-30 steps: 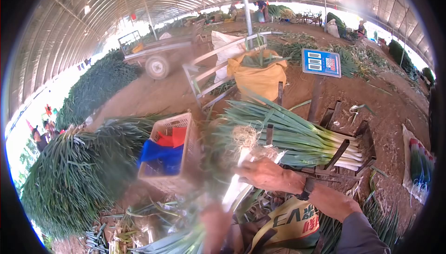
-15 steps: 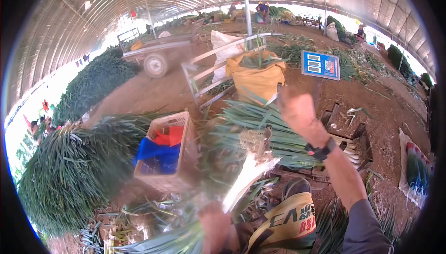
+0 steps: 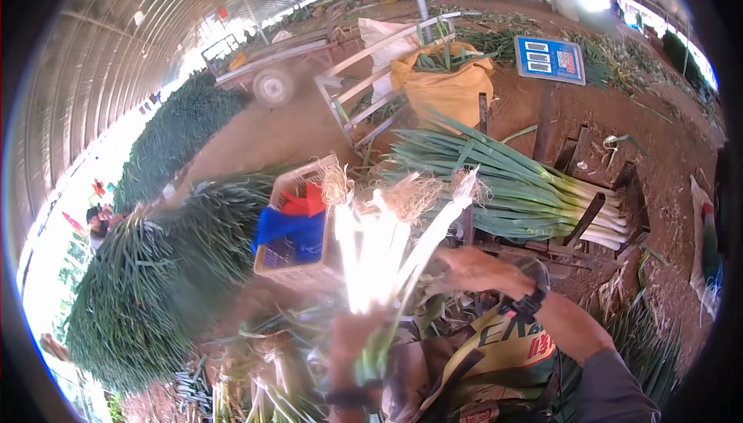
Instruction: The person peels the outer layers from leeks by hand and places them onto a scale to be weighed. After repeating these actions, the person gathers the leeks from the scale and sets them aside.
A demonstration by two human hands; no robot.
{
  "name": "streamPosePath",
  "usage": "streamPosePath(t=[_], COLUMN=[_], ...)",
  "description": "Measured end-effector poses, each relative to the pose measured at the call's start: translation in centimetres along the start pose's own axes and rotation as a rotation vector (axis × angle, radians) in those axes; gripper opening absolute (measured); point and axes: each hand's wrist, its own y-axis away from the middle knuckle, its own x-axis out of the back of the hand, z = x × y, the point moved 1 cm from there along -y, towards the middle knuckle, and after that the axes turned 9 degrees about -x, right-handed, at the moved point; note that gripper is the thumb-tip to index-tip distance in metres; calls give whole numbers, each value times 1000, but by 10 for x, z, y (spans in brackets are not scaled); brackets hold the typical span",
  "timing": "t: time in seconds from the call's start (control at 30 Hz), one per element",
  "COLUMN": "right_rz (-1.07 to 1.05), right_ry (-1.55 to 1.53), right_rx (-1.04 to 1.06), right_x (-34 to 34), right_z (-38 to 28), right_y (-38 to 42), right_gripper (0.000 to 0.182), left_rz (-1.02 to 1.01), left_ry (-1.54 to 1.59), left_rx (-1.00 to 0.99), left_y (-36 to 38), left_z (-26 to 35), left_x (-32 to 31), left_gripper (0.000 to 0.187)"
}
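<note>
- Left hand (image 3: pixel 352 361): low in the near centre, blurred; closing around the green end of a bunch of leeks (image 3: pixel 379 256) and holding it upright before the camera.
- Leeks: white stalks glaring in the sun, roots (image 3: pixel 410 195) pointing up and far, green leaves trailing down toward the person's lap; long axis running near-to-far, tilting slightly right.
- Right hand (image 3: pixel 472 268): just right of the bunch at mid-stalk, palm down, fingers reaching left toward the white stalks; whether it is gripping or only touching them cannot be told. Wrist wearing a dark watch (image 3: pixel 529 304), forearm coming in from the near right.
- Nearer hand: both are at the bunch, left at the leaf end, right at the stalk.
- Rack (image 3: pixel 588 218): right and far of the hands, carrying a laid stack (image 3: pixel 511 191) of leeks, white ends pointing right.
- Crate (image 3: pixel 298 229): left of the bunch, holding blue and red cloth.
- Heap (image 3: pixel 147 284): large pile of leeks lying far left.
- Scale (image 3: pixel 551 59), yellow sack (image 3: pixel 445 90), cart (image 3: pixel 271 75): standing far off on the dirt floor.
</note>
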Motion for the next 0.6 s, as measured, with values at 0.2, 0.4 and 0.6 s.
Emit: streamPosePath(t=[0.2, 0.4, 0.6], right_rz=[78, 171, 141], right_ry=[-843, -1138, -1162], right_rx=[-225, -32, 93], right_x=[-32, -41, -31], right_z=[-6, -17, -52], right_y=[-53, -71, -47], right_gripper=[47, 50, 45], left_rz=[-9, 57, 61], left_ry=[-49, 81, 176], left_rx=[-30, -26, 15], left_y=[-1, 9, 9], left_z=[-37, -21, -14], left_x=[16, 25, 33], left_gripper=[31, 27, 31])
